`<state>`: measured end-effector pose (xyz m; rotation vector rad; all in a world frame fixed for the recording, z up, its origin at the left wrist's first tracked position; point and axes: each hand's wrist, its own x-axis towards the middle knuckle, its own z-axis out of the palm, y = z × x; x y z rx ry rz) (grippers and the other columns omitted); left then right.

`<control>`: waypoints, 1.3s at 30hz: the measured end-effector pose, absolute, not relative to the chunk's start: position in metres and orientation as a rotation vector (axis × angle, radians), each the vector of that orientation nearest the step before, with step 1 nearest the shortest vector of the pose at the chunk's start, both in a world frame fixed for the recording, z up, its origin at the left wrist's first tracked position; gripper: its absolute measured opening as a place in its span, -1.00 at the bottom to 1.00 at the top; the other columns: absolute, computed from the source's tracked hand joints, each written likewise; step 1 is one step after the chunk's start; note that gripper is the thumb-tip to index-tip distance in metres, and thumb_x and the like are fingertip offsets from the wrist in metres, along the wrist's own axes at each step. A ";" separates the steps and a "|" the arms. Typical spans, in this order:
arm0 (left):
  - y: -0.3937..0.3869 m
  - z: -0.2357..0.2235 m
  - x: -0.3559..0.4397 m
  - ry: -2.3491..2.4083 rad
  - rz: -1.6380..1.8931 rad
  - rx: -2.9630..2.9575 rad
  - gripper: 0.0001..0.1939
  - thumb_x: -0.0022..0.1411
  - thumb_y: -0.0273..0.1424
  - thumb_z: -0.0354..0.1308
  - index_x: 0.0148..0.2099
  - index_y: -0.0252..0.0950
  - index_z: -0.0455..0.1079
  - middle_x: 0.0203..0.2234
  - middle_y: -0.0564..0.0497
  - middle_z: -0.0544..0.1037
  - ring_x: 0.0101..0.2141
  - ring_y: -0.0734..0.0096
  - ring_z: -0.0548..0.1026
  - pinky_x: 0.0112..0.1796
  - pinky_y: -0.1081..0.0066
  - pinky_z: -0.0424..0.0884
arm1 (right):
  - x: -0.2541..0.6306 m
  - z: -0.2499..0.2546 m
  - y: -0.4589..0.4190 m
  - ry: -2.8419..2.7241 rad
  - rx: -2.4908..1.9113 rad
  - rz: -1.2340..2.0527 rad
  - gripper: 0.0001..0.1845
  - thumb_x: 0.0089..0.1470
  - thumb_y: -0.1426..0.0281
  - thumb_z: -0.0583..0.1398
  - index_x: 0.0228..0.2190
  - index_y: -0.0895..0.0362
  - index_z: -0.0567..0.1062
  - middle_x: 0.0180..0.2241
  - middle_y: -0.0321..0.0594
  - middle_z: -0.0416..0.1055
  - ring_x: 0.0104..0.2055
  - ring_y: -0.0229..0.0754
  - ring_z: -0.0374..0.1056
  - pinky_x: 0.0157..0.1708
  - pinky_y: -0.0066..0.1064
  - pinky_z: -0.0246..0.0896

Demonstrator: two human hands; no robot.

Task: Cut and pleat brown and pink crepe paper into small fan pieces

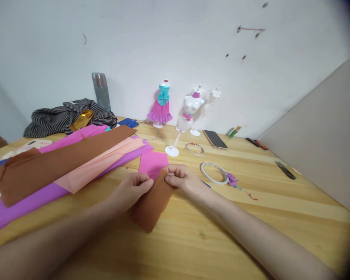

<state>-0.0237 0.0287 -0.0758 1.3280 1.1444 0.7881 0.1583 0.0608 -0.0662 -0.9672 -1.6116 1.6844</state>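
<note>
Between both hands is a brown piece of crepe paper (153, 206), tilted over the wooden table. My left hand (137, 186) pinches its left edge, thumb against the fingers. With a similar pinch, my right hand (177, 177) grips the upper right corner. Just beyond lies a pink paper piece (153, 161), partly covered by the brown one. Behind it stands a small white mannequin (191, 105) with a pink band at neck and waist. Another mannequin wears a pink skirt with a turquoise bow (163, 99).
Long paper sheets in brown (67, 161), peach and purple cover the left side, near a striped cloth (52, 118) and a flask (101, 91). To the right lie a tape roll (202, 170), a phone (215, 139) and a dark cutter-like tool (285, 170). A wall rises behind.
</note>
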 end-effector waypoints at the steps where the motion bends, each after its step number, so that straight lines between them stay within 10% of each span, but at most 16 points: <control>1: 0.028 -0.076 -0.024 1.167 0.805 1.401 -0.59 0.07 -0.08 0.06 -0.58 -0.28 0.08 -0.70 0.17 0.11 -0.64 0.59 0.06 -0.60 0.50 -0.05 | 0.158 -0.065 0.060 -1.623 -0.969 1.681 -0.70 -0.15 0.20 0.27 -0.57 0.16 0.34 -0.61 -0.37 0.26 -0.54 -0.33 0.17 -0.48 -0.46 0.06; 13: 0.025 -0.067 -0.023 1.186 0.921 1.475 -0.74 0.02 -0.20 0.13 -0.49 -0.31 0.29 -0.65 0.13 0.31 -0.59 0.53 0.21 -0.55 0.50 0.04 | 0.153 -0.061 0.055 -1.877 -1.024 1.419 -0.62 -0.01 0.10 0.17 -0.59 0.14 0.33 -0.64 -0.36 0.19 -0.58 -0.34 0.05 -0.57 -0.47 -0.08; 22: 0.029 -0.075 -0.022 1.121 0.977 1.192 -0.73 -0.03 -0.25 0.22 -0.51 -0.33 0.28 -0.70 0.16 0.32 -0.67 0.62 0.20 -0.61 0.56 0.01 | 0.218 -0.018 0.086 -2.615 -1.874 0.391 -0.86 -0.18 0.36 0.26 -0.61 0.13 0.40 -0.60 -0.24 0.32 -0.58 -0.26 0.13 -0.55 -0.40 -0.11; 30: 0.031 -0.077 -0.027 1.016 1.065 1.030 -0.75 -0.04 -0.27 0.30 -0.41 -0.34 0.38 -0.55 0.05 0.49 -0.55 0.46 0.42 -0.52 0.48 0.27 | 0.230 -0.042 0.104 -2.725 -1.712 0.544 -0.84 -0.32 0.53 0.16 -0.66 0.11 0.24 -0.68 -0.37 0.19 -0.65 -0.34 0.03 -0.61 -0.43 -0.21; 39: 0.038 -0.043 -0.022 0.930 1.067 0.934 -0.68 -0.13 -0.28 0.34 -0.40 -0.36 0.34 -0.56 0.02 0.50 -0.56 0.41 0.45 -0.52 0.42 0.36 | 0.212 -0.031 0.094 -1.905 -0.865 1.543 -0.85 -0.25 0.49 0.10 -0.50 0.11 0.23 -0.62 -0.41 0.23 -0.65 -0.36 0.17 -0.62 -0.50 -0.04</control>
